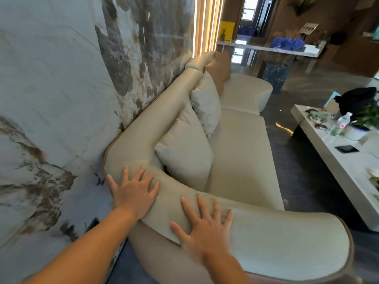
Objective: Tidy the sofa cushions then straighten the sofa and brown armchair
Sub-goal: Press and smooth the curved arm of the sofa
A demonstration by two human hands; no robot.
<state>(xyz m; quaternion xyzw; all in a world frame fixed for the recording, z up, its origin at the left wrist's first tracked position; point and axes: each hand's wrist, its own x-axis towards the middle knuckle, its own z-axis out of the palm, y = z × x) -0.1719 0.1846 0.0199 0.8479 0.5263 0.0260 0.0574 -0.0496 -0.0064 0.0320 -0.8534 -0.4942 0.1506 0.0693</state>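
A long cream sofa point(242, 152) runs along the marble wall. My left hand point(133, 191) lies flat with fingers spread on the corner where its backrest meets the near armrest. My right hand point(205, 224) presses flat on top of the near armrest, fingers apart. Two cream cushions lean upright against the backrest: a large near cushion point(186, 152) and a second cream cushion point(207, 103) beyond it. A tan cushion point(220, 68) stands at the far end. No brown armchair is in view.
The marble wall point(61, 89) sits tight behind the sofa. A white coffee table point(328, 160) at right carries a water bottle point(342, 121), a phone point(347, 149), a potted plant and a black bag. Dark glossy floor separates sofa and table. A console with blue flowers point(287, 44) stands at the back.
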